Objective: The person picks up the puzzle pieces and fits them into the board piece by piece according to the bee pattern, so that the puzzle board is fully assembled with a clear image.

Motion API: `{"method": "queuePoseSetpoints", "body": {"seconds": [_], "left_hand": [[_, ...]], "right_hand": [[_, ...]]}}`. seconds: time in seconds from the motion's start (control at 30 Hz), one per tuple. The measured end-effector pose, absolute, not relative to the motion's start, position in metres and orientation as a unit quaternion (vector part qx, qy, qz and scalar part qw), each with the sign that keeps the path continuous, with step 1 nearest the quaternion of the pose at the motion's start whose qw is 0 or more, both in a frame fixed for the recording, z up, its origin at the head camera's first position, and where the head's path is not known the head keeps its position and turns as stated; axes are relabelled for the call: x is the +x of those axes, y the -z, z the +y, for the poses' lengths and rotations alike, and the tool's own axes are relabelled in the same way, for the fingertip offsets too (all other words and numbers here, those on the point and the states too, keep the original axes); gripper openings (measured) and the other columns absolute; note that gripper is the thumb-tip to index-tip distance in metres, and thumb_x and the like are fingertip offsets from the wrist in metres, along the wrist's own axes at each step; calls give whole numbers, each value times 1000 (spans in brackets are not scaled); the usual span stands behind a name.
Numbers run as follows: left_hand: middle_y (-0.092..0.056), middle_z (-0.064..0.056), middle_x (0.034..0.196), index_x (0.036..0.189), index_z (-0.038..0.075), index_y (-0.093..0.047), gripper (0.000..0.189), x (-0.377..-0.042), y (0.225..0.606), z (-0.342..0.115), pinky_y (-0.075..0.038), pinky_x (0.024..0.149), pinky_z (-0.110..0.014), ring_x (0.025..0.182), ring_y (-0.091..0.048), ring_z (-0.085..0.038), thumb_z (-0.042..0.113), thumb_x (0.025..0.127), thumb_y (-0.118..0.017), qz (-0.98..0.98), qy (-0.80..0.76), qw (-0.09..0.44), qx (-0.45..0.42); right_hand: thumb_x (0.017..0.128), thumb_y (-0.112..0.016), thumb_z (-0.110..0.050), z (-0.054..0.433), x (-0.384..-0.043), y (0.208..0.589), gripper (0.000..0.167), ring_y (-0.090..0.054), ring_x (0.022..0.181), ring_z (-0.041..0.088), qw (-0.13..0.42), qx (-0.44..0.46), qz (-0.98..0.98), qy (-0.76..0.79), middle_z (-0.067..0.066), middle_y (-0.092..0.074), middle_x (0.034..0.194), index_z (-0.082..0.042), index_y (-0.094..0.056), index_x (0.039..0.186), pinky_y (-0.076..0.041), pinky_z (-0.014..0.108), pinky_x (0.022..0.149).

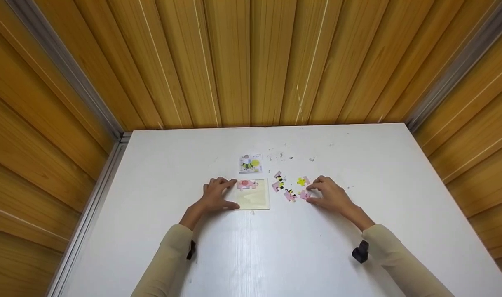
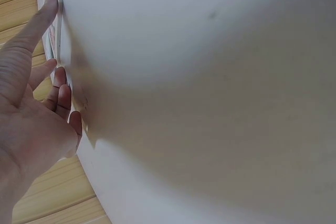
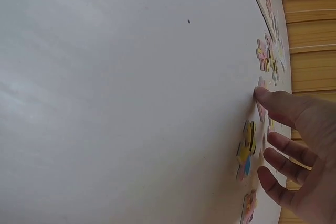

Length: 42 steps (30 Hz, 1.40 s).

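Observation:
My left hand (image 1: 215, 194) holds the left side of a shallow square puzzle tray (image 1: 253, 202), thumb at the near corner and index finger at the far one. A pink joined puzzle section (image 1: 247, 184) lies along the tray's far edge. My right hand (image 1: 330, 194) pinches a pink puzzle piece (image 1: 304, 194) between thumb and index finger on the table. In the right wrist view the thumb (image 3: 265, 95) touches that piece, and the other fingers are loosely bent. Beside it lie a yellow and pink piece (image 1: 303, 181) and a pink and black piece (image 1: 290, 195).
A picture card with a bee (image 1: 250, 163) lies beyond the tray. More loose pieces (image 1: 278, 186) lie between tray and right hand. More pieces, one yellow and blue (image 3: 245, 150), sit under the right hand. The white table (image 1: 251, 255) meets wood-patterned walls (image 1: 251, 62).

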<state>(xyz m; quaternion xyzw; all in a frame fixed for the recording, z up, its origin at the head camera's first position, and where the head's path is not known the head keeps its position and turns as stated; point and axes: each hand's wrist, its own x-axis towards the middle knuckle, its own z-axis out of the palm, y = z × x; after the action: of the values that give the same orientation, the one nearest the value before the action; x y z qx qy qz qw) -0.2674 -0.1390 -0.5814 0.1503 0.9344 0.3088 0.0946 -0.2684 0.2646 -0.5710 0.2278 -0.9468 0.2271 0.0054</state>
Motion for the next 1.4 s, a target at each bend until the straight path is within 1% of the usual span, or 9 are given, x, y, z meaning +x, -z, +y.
{"method": "queuePoseSetpoints", "body": {"seconds": [0.17,0.27,0.37,0.6,0.83,1.03,1.17,1.27,1.4], "left_hand": [[-55,-14,129,150,14,-53,87,-268,582,-139,-27,96,-48,115,-43,-30,37,75,-91,932,-316,90,153],[-55,-15,129,149,12,-53,86,-267,582,-139,-27,96,-48,115,-43,-31,35,75,-91,931,-321,88,152],[-55,-15,131,150,13,-53,87,-267,581,-138,-27,98,-48,117,-43,-32,35,75,-91,931,-319,93,148],[-54,-15,132,150,14,-52,87,-267,580,-138,-27,99,-49,116,-42,-30,37,76,-90,933,-313,99,148],[-55,-17,131,149,12,-54,86,-268,580,-140,-27,96,-48,114,-43,-31,36,75,-91,932,-313,91,157],[-55,-16,131,150,12,-53,87,-268,580,-140,-28,97,-50,115,-43,-31,37,75,-91,931,-316,93,157],[-55,-16,130,150,13,-53,87,-269,581,-141,-28,96,-51,114,-43,-31,37,75,-90,930,-318,91,157],[-55,-16,129,149,13,-53,86,-268,582,-141,-28,95,-51,113,-43,-31,37,75,-91,931,-318,87,159],[-56,-16,130,149,13,-54,86,-268,581,-140,-29,95,-50,114,-44,-32,37,75,-91,932,-314,87,160]], "right_hand": [[83,-85,-30,266,-268,571,35,-59,108,34,7,220,-947,-233,13,-66,111,-4,-78,106,-53,53,87],[83,-85,-28,266,-268,572,31,-59,108,32,7,214,-947,-239,11,-66,110,-5,-79,103,-53,53,88],[84,-84,-24,266,-269,573,26,-59,105,32,13,216,-946,-241,11,-66,107,-5,-80,100,-53,54,86],[86,-83,-20,266,-269,572,25,-61,105,33,2,214,-945,-248,13,-67,107,-2,-79,103,-52,54,88],[87,-82,-17,267,-270,570,24,-61,104,32,0,213,-943,-254,13,-67,108,-2,-78,105,-52,52,88],[86,-83,-25,266,-269,571,25,-60,105,31,-2,210,-947,-245,11,-66,108,-5,-79,101,-53,52,88],[83,-85,-33,266,-268,569,26,-60,104,31,0,210,-948,-238,9,-66,107,-9,-79,93,-53,52,85],[80,-87,-35,267,-267,567,27,-60,104,31,-1,213,-949,-231,9,-67,106,-11,-79,88,-53,52,85],[80,-87,-36,267,-267,566,27,-61,105,31,-5,208,-950,-234,9,-68,106,-11,-79,88,-52,53,87]]}}
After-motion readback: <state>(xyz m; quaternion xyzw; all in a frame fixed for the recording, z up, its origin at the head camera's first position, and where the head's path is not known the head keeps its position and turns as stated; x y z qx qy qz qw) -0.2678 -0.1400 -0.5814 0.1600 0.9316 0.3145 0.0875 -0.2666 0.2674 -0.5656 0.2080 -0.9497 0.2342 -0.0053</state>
